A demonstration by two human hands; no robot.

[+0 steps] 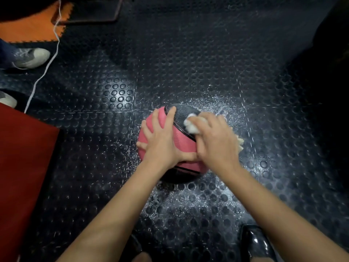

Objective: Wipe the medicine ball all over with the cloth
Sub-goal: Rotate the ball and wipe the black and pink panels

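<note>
A pink and black medicine ball (pixel 184 146) sits on the studded black floor at the middle of the view. My left hand (pixel 162 140) lies spread over the ball's pink left side, fingers reaching to the top, steadying it. My right hand (pixel 217 140) presses a bunched white cloth (pixel 191 124) against the ball's black upper right panel. A pale frayed edge of the cloth pokes out past that hand on the right. The ball's right side is hidden under my right hand.
Wet droplets speckle the black rubber floor (pixel 188 72) around the ball. A red mat (pixel 24 167) lies at left, an orange mat (pixel 32 29) at top left. Another person's grey shoe (pixel 31 57) and a white cord (pixel 43 72) are at left. My black shoe (pixel 255 242) is at the bottom.
</note>
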